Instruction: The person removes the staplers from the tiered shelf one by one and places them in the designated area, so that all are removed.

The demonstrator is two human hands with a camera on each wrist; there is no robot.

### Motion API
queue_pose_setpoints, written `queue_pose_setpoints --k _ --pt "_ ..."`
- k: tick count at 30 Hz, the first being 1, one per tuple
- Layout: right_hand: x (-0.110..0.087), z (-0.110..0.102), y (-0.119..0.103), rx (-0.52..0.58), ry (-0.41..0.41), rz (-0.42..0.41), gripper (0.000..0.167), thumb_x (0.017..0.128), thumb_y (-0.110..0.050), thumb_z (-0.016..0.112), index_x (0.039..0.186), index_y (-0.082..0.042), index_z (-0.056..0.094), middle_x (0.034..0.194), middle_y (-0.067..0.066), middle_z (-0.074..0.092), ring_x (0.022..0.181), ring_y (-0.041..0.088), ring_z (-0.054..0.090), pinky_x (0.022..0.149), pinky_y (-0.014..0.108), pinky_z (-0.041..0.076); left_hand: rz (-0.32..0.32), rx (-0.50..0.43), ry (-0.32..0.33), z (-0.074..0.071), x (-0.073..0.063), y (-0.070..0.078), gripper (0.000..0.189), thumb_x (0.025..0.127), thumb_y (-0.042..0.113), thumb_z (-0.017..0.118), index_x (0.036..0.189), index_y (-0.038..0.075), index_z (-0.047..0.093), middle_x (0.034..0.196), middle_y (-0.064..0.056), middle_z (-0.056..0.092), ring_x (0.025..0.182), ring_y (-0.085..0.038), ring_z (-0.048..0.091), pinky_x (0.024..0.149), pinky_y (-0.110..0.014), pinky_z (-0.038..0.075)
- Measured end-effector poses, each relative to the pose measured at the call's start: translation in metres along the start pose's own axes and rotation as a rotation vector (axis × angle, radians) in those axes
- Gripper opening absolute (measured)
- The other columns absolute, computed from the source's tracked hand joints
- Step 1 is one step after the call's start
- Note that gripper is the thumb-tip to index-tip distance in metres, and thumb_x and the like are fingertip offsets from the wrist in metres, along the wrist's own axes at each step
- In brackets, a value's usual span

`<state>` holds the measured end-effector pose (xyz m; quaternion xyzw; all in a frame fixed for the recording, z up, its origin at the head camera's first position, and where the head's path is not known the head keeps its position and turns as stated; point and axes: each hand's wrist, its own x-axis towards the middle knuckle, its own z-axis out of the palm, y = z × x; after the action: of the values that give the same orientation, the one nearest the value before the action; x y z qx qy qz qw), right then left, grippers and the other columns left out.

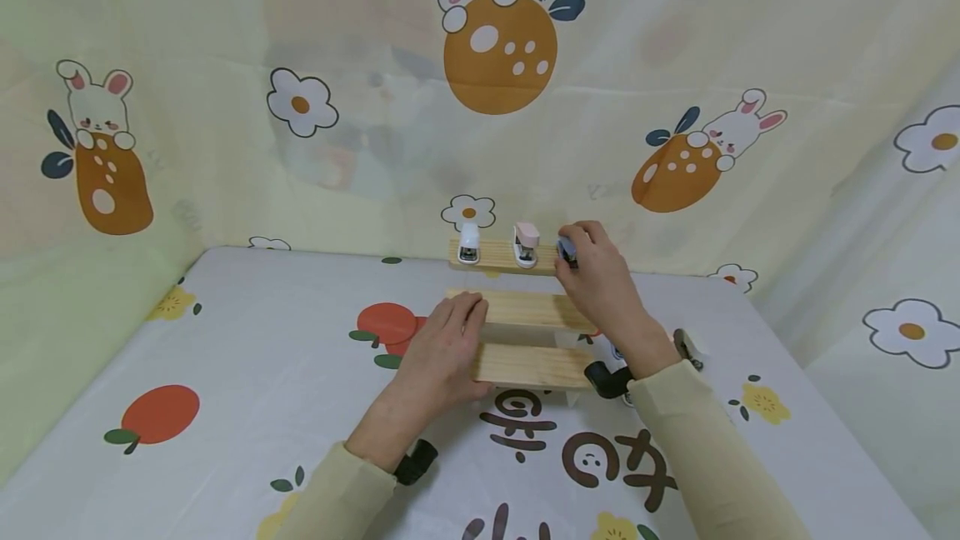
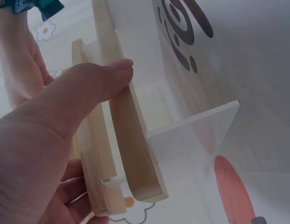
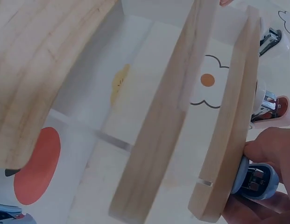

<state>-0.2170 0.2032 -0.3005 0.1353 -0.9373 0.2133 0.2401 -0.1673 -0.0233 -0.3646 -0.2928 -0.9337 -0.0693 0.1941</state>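
Observation:
A tiered rack of pale wooden boards on white supports stands on the table. My left hand grips its left end, thumb against the front board and fingers round the board behind. On the top board sit a white mini stapler and a pink mini stapler, side by side. At that board's right end my right hand holds a blue mini stapler between thumb and fingers, its base right at the board's surface. Part of this stapler is hidden by the fingers in the head view.
Another stapler lies on the table beside my right wrist, partly hidden by it. Black straps are on both wrists. The printed white tablecloth meets a patterned curtain close behind the rack.

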Motion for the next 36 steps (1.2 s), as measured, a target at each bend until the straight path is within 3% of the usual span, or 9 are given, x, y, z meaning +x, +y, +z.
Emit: queue_pose_setpoints --k 18,36 --pt "-0.0040 0.0060 0.0027 0.024 0.115 -0.030 0.032 0.088 -0.001 0.063 0.120 0.003 0.061 0.125 0.023 0.057 0.103 0.041 0.064 0.084 0.054 0.058 0.002 -0.014 -0.010 0.0003 0.0020 -0.0012 0.107 0.059 0.050 0.092 0.142 0.002 0.045 0.144 -0.010 0.049 0.135 -0.024 0.044 0.117 -0.034 0.039" --pt "-0.0056 0.0088 0.0063 0.054 0.135 -0.056 0.032 0.087 0.000 0.064 0.119 0.004 0.062 0.125 0.022 0.058 0.104 0.040 0.064 0.082 0.051 0.060 -0.010 -0.035 -0.028 -0.0009 0.0019 -0.0002 0.109 0.058 0.049 0.093 0.143 0.002 0.045 0.145 -0.011 0.048 0.135 -0.025 0.044 0.118 -0.035 0.038"
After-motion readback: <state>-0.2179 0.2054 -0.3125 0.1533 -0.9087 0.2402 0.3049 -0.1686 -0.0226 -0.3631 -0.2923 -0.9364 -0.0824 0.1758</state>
